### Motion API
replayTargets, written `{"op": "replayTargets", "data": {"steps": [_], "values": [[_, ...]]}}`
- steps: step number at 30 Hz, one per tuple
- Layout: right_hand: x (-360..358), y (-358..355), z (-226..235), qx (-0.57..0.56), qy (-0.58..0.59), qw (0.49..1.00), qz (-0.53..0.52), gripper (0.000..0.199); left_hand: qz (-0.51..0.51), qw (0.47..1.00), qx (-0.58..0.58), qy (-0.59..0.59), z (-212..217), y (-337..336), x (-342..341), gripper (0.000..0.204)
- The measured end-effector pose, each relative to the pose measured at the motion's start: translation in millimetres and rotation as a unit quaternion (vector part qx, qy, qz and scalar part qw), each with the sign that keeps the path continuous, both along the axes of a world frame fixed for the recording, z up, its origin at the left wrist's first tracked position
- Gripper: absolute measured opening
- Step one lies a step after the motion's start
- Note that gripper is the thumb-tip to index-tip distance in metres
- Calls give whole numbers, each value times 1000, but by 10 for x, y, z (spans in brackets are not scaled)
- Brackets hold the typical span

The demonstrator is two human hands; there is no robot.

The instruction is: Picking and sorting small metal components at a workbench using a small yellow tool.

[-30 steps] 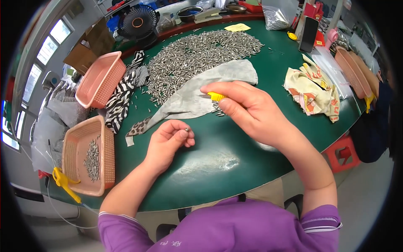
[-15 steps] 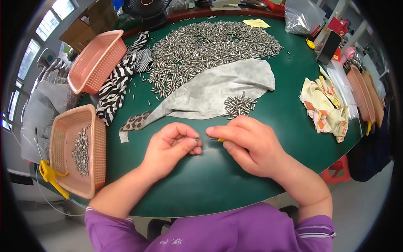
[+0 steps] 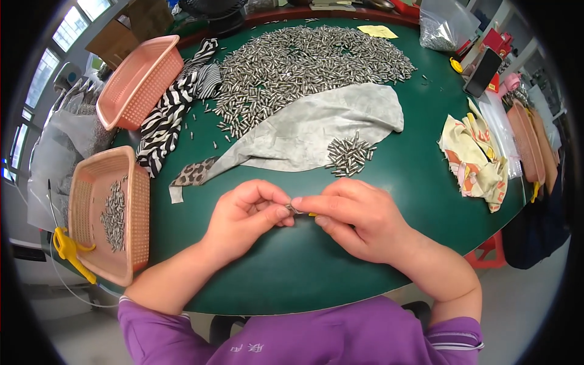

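I bring both hands together over the near part of the green tabletop (image 3: 267, 280), fingertips almost meeting in front of me. My left hand (image 3: 249, 216) is narrowed to a pinch, thumb against forefinger, with a small metal piece (image 3: 290, 208) between the tips. My right hand (image 3: 362, 219) closes its thumb and fingers around a yellow tool (image 3: 312, 214); most of it is hidden by my fingers, and its front end points at the metal piece, though I cannot tell exactly how the two touch. Just beyond my right hand sits a small pile of metal pins (image 3: 351, 155), partly on the lower edge of a grey cloth (image 3: 310, 131), which tapers leftward to a leopard-print end. Behind the cloth spreads a large heap of similar pins (image 3: 304, 64), with a yellow paper (image 3: 378, 31) at its far right edge. To my left, a pink basket (image 3: 141, 225) holds more pins, and a yellow air gun (image 3: 68, 248) hangs at its outer side; a zebra-print cloth (image 3: 164, 128) lies beside a second, tilted basket (image 3: 137, 82). On my right are a crumpled cream cloth (image 3: 474, 164) and, farther off, a dark phone (image 3: 484, 72).
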State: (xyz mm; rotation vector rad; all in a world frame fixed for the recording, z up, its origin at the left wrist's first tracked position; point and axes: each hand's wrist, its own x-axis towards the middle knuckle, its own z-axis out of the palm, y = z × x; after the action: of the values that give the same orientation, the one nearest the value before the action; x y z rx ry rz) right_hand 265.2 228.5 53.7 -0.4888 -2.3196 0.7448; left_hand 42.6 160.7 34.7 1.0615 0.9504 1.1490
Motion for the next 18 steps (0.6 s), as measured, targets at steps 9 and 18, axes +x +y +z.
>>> {"op": "replayTargets", "data": {"steps": [9,18], "values": [[-24,-77,67,123,-47,990,-55,39,-4,999,-24,41,24,12,1,8],[-29,-45,38,24,2,999,-47,40,-13,1000,-21,12,-3,16,-23,8]]}}
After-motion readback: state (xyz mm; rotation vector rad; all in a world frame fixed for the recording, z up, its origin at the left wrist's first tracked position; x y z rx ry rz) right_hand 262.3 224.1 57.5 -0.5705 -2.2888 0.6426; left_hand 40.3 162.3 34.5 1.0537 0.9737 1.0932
